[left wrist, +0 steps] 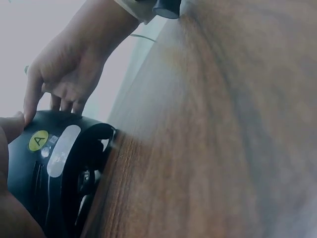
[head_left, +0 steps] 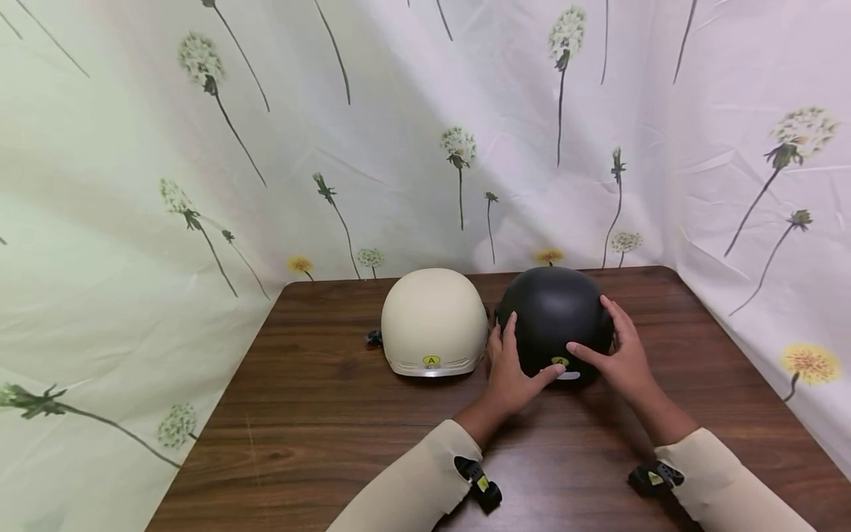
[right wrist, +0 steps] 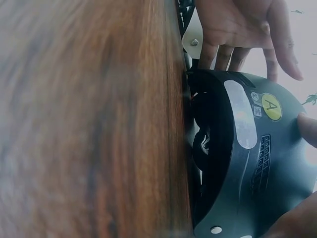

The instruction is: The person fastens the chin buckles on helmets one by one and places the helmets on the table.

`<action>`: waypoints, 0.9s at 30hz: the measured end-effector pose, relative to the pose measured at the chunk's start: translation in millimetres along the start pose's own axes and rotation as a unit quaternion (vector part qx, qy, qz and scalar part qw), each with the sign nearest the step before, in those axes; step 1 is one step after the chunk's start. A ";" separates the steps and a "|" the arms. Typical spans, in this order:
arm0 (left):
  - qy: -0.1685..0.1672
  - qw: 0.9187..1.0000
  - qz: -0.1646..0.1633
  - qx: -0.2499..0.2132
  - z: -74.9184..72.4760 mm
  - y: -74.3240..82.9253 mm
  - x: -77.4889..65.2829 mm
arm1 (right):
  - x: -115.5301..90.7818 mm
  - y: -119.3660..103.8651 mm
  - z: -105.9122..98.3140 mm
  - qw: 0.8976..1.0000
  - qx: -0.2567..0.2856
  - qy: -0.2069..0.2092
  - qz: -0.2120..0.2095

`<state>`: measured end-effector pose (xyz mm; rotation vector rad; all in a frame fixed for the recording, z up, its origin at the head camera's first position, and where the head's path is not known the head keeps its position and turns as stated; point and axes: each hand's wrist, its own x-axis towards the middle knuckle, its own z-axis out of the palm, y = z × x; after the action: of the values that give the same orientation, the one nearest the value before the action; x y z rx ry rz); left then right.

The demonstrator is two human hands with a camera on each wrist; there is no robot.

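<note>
A black helmet sits on the table, its rear or front edge with a yellow "A" sticker and a pale reflective strip facing me. My left hand holds its left side, fingers along the shell and thumb beside the sticker. On the other side my right hand holds the shell, its thumb lying across the front. The undersides of both hands' far fingers are hidden behind the helmet. Straps and a dark lining show under the rim in the wrist views.
Close to the left of the black helmet stands a cream helmet, also with a yellow sticker; a dark buckle pokes out beside it. Both rest on a brown wooden table. A white dandelion-print curtain hangs behind and at the sides.
</note>
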<state>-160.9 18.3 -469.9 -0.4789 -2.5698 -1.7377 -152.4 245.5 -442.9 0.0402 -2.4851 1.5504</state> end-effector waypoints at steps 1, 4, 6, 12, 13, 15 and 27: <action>0.001 1.000 0.001 0.000 0.6 -0.3 -0.5 | -0.1 0.1 0.0 1.000 -0.001 -0.001 0.000; 0.004 1.000 0.000 0.001 2.1 -1.3 -1.7 | -0.2 0.6 -0.2 1.000 -0.002 -0.002 0.001; 0.008 1.000 0.001 0.001 2.3 -1.1 -2.3 | -0.1 0.8 0.0 1.000 -0.004 -0.004 0.002; 0.031 0.999 0.027 0.009 2.8 -1.8 -3.2 | 0.5 1.2 -0.1 1.000 -0.003 -0.010 0.006; 0.034 0.999 0.034 0.008 2.9 -2.0 -3.1 | 0.6 1.2 -0.4 1.000 -0.002 -0.010 0.006; 0.040 0.998 0.049 0.004 4.0 -3.5 -2.6 | 0.7 0.9 -1.2 1.000 0.000 -0.011 0.008; 0.076 0.995 0.060 0.037 24.9 -45.2 16.2 | 0.6 1.2 -2.3 1.000 -0.012 -0.015 0.012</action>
<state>-183.5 29.5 -517.7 -0.4689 -2.4378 -1.5698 -152.8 248.1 -442.8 0.0317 -2.5354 1.5414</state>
